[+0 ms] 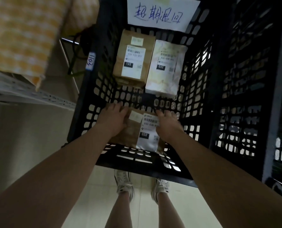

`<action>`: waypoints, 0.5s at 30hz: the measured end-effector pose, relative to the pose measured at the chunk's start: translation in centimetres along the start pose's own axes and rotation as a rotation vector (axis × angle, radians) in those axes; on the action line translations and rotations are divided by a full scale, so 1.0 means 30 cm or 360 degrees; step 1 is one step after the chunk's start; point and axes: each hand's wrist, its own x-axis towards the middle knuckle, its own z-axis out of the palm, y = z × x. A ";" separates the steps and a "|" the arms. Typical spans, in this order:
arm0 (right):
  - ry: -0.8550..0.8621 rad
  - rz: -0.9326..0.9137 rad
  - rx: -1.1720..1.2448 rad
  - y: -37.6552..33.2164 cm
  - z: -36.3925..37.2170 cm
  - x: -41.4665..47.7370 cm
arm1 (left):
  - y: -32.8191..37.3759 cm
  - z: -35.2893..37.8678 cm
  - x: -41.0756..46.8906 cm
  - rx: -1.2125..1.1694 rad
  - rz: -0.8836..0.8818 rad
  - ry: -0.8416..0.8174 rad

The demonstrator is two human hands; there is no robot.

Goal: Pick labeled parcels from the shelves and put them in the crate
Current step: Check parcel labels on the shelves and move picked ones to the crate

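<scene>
I'm holding the parcel (133,129) low in the crate (94,89), near end, left hand (114,117) and right hand (167,125) clasping its sides, fingertips blurred. Probably light, stiff card; grip the edges.

crate (194,89): black lattice | far-left parcel (133,46): brown | far-right parcel (165,79): white | cloth (21,33): yellow-white check | sign (161,12): white, blue script

- Crate (94,89): black perforated plastic, open top, seen from above.
- Brown parcel marked 122 (132,60): flat on the crate floor, far left, label up.
- White parcel marked 032 (165,69): flat, just beside it on the right.
- Brown parcel marked 032 (133,129): near end, label up, gripped by the left hand (114,117) and right hand (168,125).
</scene>
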 end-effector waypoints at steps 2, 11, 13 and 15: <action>-0.0009 -0.0039 -0.0063 -0.030 -0.032 -0.021 | -0.006 -0.035 -0.036 -0.0059 0.0023 0.0041; 0.0169 -0.0267 -0.0252 -0.172 -0.349 -0.249 | -0.047 -0.359 -0.333 0.0067 0.0113 0.0335; 0.0244 -0.0351 -0.0276 -0.205 -0.443 -0.326 | -0.044 -0.459 -0.428 0.0061 0.0079 0.0428; 0.0307 -0.0460 -0.0332 -0.236 -0.539 -0.400 | -0.026 -0.567 -0.525 0.0065 -0.0005 0.0547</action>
